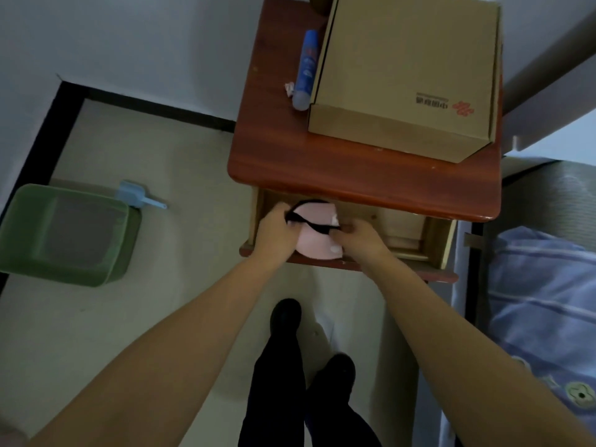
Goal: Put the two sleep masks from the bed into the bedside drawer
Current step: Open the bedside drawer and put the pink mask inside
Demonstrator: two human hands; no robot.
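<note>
Legs: two dark-clad legs [283, 375] stand on the pale floor [180, 317], directly below the camera.
Forearms: both bare, reaching forward and converging over the open drawer.
Bed: at the right edge, covered with blue striped bedding [541, 301]; the second mask cannot be made out anywhere in view.
Left hand: left hand [274, 233] over the drawer's left part, fingers curled and gripping the left side of the pink sleep mask, with the black strap crossing its fingertips.
Right hand: right hand [359, 238] just beside the mask on its right, fingers closed on the mask's right end where the strap meets it.
Pink sleep mask: pink sleep mask [314, 232] held between the two hands, above the interior of the drawer at its left half; whether it touches the drawer bottom cannot be told.
Strap: black strap [311, 222] runs diagonally across the mask's face and loops over its far edge.
Drawer: bedside drawer [416, 237] pulled out, light wood inside; right half bare.
Nightstand: reddish-brown nightstand [322, 169] overhangs the drawer's rear.
Floor, left: green plastic bin [64, 233] with a light blue scoop [135, 196] touching its far corner, well apart from the nightstand.
Nightstand top: cardboard box [406, 75] with red logo; blue tube [306, 69] lying just beside its left wall; small crumpled white scrap [289, 89] beside the tube.
</note>
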